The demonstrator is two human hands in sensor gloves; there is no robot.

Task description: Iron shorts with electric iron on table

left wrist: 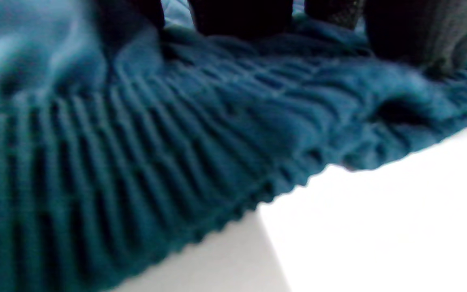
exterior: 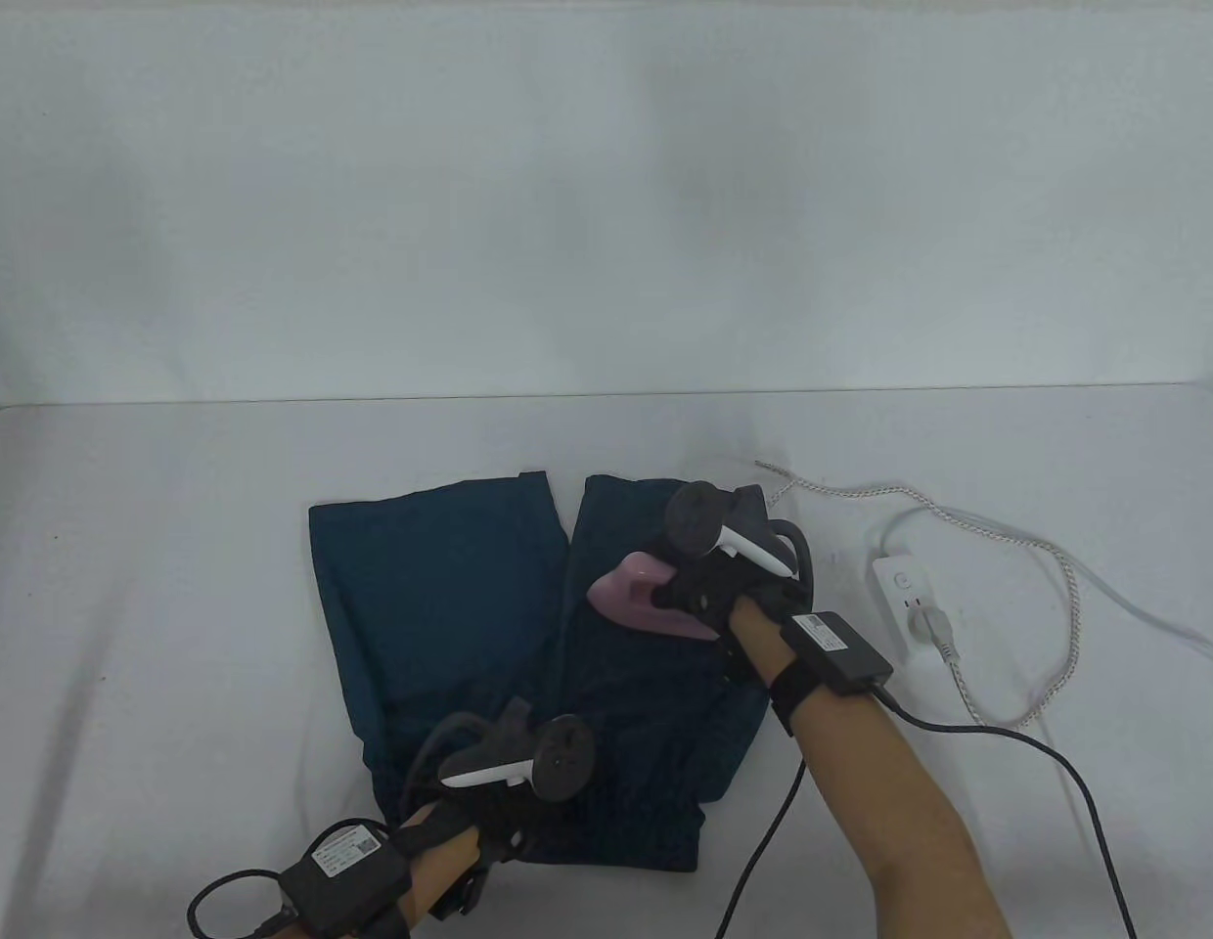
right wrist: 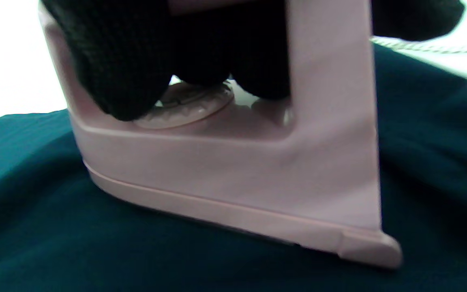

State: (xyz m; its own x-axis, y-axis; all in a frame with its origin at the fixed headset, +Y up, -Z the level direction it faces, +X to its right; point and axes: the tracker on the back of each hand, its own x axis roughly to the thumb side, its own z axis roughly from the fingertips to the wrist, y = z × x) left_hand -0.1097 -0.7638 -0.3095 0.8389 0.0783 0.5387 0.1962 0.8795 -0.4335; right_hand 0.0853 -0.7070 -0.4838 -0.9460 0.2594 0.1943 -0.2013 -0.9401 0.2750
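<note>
Dark teal shorts [exterior: 440, 606] lie flat on the white table, waistband toward me, legs pointing away. My right hand [exterior: 709, 587] grips the handle of a pink electric iron [exterior: 631, 587], which sits flat on the right leg of the shorts. In the right wrist view the gloved fingers [right wrist: 120, 73] wrap the handle above the iron's body [right wrist: 258, 170] on the teal cloth [right wrist: 95, 251]. My left hand [exterior: 499, 792] presses on the gathered waistband [left wrist: 136, 162] at the near edge; its fingertips [left wrist: 241, 16] rest on the cloth.
A white power strip [exterior: 905, 597] lies on the table to the right, with a plug in it. A braided cord [exterior: 1008, 538] loops from it toward the iron. Black glove cables [exterior: 1056, 763] trail off the near right. The table's far edge [exterior: 606, 399] meets a white wall.
</note>
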